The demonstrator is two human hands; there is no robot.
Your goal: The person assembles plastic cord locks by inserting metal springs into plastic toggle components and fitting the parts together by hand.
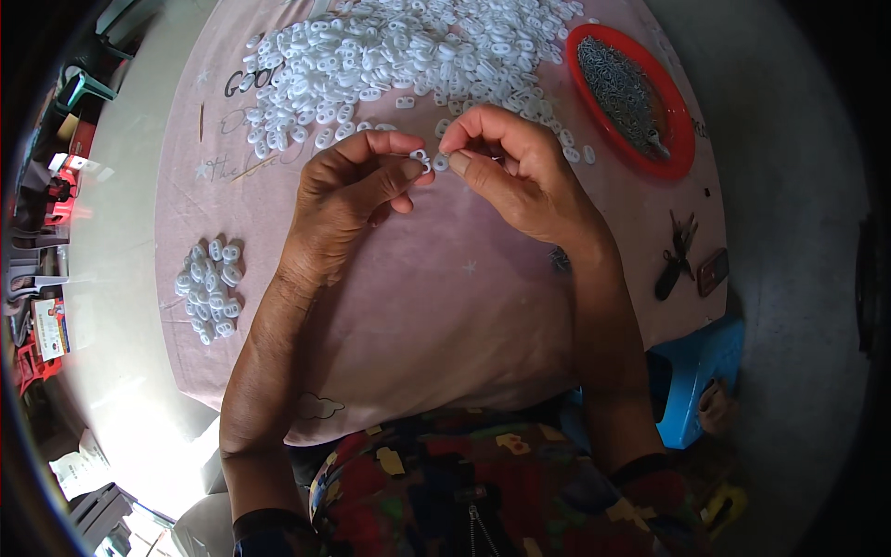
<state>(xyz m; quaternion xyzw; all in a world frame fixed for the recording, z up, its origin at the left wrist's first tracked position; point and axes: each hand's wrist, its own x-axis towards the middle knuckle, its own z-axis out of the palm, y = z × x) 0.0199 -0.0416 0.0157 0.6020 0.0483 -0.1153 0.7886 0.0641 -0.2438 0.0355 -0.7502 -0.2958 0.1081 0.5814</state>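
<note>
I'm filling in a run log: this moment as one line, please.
left hand: pinching white piece | right hand: pinching second white piece | ahead: white pile | ahead right: red dish, metal parts

Past the right edge of the pink tablecloth (pixel 464 325) I see a blue plastic stool (pixel 707 360), with a small dark rectangular device (pixel 713 272) lying near that edge. Far left, I make out a pale green seat (pixel 89 84) and a colourful box (pixel 51 327) (my lens bends both).
</note>
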